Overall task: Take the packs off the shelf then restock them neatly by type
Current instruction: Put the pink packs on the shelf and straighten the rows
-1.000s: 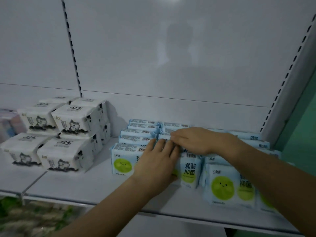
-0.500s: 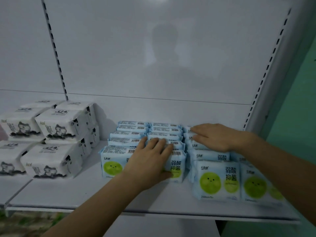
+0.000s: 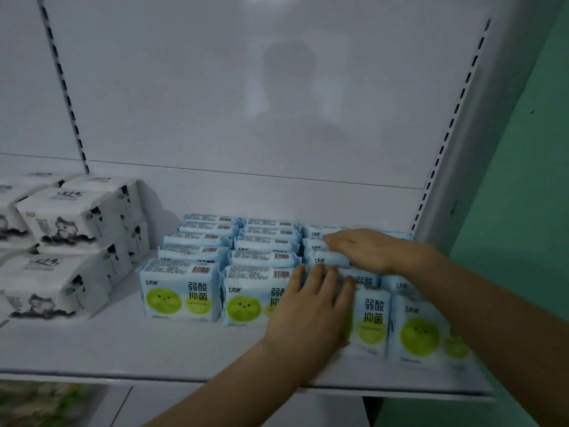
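Since half a second ago we see the left hand (image 3: 311, 312) has slid right, off the second column of packs and onto the front of the third, while the right hand (image 3: 369, 249) stays on top of the far-right rows.

From the head view, the left hand's fingers (image 3: 323, 277) lie straight and slightly spread, pressed flat against the glossy face of a blue pack (image 3: 371, 322). The right hand lies palm down, fingers together and straight, on the soft plastic tops of the packs behind it. These blue packs (image 3: 181, 291) are small, pillow-shaped, printed with green smiling circles and barcodes, standing upright in four columns on the smooth white metal shelf (image 3: 154, 349), towards its right end. To the left, bulkier white tissue packs (image 3: 67, 220) with ink-style cat prints are stacked two high, their wrapping crinkled.
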